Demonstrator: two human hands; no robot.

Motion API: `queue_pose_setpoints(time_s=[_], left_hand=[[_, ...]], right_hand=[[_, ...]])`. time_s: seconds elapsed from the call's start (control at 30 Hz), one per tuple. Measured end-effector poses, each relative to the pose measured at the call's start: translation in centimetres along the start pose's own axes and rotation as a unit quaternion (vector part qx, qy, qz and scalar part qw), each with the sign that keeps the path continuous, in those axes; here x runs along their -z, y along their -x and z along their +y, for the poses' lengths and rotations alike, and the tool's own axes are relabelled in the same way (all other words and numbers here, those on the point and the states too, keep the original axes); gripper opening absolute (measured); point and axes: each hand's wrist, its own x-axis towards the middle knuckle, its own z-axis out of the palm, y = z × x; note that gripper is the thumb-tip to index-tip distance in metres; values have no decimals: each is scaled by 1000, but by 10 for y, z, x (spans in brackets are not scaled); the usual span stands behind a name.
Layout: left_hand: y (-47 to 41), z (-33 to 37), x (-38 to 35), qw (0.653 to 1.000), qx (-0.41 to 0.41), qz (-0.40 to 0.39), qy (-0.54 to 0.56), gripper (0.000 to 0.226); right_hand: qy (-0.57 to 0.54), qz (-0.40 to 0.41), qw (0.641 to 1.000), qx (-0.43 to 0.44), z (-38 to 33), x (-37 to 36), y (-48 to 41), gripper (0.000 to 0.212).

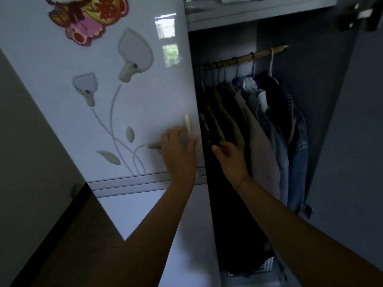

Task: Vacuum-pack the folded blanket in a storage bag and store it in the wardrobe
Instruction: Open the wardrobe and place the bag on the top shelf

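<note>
Left hand (pixel 179 150): fingers flat on the wardrobe door (pixel 134 100) beside its handle (pixel 187 125).
Right hand (pixel 230 158): among hanging clothes (pixel 265 131); I cannot tell its grip.

Garments hang packed together from a wooden rail (pixel 261 53) on thin hangers (pixel 253 65) — dark garments (pixel 215 121) at the left, a pale beige one (pixel 263 158) in the middle, a blue denim jacket (pixel 298 146) at the right. Below them a woven basket (pixel 266 264) sits in shadow. A bright cartoon sticker (pixel 89 15) shows at upper left — brown floor (pixel 83 235) lies lower left.
</note>
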Motion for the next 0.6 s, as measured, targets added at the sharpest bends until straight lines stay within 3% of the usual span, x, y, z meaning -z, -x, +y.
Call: queue_pose_setpoints(time_s=[0.1, 0.27, 0.43, 0.5, 0.6], left_hand=[[28, 19, -9, 996, -83, 3, 21, 48], [87, 73, -56, 968, -101, -202, 113, 68], [157, 136, -97, 898, -144, -360, 209, 80], [190, 160, -108, 869, -158, -404, 239, 90], [235, 188, -122, 842, -233, -404, 273, 104]], right_hand=[[-19, 82, 995, 45, -9, 43, 39, 39], [99, 276, 948, 122, -25, 138, 94, 55], [229, 382, 882, 152, -51, 218, 148, 54], [276, 429, 841, 180, -67, 245, 173, 52], [359, 508, 749, 229, -86, 281, 205, 49]])
